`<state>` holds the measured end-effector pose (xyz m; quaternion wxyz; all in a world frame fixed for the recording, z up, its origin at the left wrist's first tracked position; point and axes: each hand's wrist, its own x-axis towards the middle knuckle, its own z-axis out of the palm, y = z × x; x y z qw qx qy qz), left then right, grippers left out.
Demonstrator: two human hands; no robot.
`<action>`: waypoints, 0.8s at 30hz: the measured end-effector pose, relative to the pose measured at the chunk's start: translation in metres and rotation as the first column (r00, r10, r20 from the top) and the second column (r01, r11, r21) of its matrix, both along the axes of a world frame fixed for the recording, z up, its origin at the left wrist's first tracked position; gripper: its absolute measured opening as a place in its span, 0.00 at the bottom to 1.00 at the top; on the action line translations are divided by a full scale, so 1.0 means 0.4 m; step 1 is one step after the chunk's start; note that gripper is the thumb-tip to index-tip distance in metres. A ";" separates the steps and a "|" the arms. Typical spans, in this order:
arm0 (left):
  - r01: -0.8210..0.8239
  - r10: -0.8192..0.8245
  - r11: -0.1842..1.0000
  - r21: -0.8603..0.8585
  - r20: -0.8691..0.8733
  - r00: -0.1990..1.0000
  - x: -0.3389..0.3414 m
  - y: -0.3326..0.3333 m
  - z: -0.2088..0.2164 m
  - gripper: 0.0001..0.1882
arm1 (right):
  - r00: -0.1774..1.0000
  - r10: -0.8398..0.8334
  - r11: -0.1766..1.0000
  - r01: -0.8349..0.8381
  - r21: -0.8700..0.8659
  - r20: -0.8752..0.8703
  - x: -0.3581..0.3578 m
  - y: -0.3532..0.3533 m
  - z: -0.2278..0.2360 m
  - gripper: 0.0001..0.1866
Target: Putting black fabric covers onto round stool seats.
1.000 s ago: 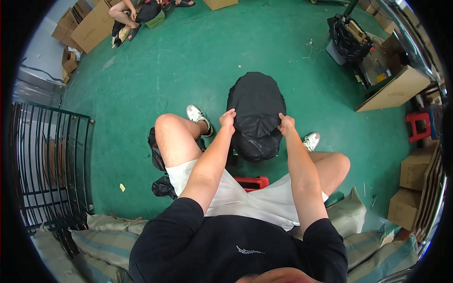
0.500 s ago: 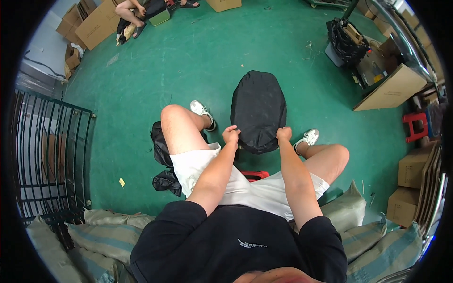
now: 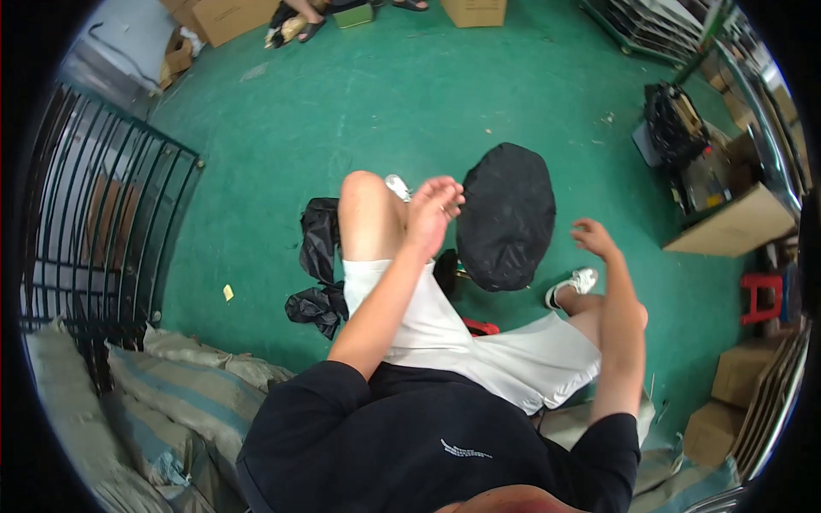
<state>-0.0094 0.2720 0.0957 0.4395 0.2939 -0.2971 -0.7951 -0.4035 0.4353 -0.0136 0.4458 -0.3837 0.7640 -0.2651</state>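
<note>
A black, oval cover of thin, creased fabric (image 3: 506,218) stands in front of me between my feet, drawn over something it hides. My left hand (image 3: 434,209) is raised at the cover's left edge, fingers loosely bent and holding nothing; I cannot tell whether it touches the fabric. Off to the right, apart from the cover, my right hand (image 3: 593,238) hangs in the air, empty, its fingers partly spread. Below the cover's lower left edge a dark object shows in part.
Crumpled black bags (image 3: 319,244) lie by my left leg, and a red thing (image 3: 481,327) shows between my thighs. A green metal rack (image 3: 115,214) stands left, woven sacks (image 3: 184,380) behind me. At right are a red stool (image 3: 761,297) and cartons (image 3: 714,436). Another person's feet show far off.
Both hands have let go of the cover's near edge: the left moved up along its left side, the right swung out to the right. The view has shifted as well.
</note>
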 end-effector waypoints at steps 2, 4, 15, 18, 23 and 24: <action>-0.111 0.114 0.963 -0.246 -0.001 0.993 0.121 -0.082 0.124 0.08 | 0.986 -0.082 0.994 0.071 -0.082 -0.148 -0.085 0.046 0.065 0.18; -0.306 0.333 0.877 -0.369 0.008 0.943 0.241 -0.168 0.177 0.08 | 0.928 -0.234 0.964 0.183 -0.193 -0.290 -0.181 0.140 0.084 0.16; -0.515 0.270 0.849 0.116 0.743 0.612 0.707 -0.139 -0.487 0.09 | 0.985 -0.141 0.959 0.112 0.259 0.097 -0.142 0.311 0.107 0.11; -0.246 0.036 0.968 0.043 0.951 0.309 0.886 -0.001 -0.744 0.15 | 0.959 -0.213 0.924 0.135 0.359 0.189 -0.062 0.207 0.153 0.10; -0.180 -0.496 0.864 0.471 0.858 -0.132 0.704 0.187 -0.927 0.38 | 0.957 -0.292 0.854 0.258 0.452 0.004 -0.144 0.344 0.172 0.11; 0.084 -0.467 0.879 0.470 0.883 -0.050 0.817 0.227 -1.027 0.35 | 0.968 -0.248 0.869 0.208 0.450 0.032 -0.118 0.293 0.167 0.11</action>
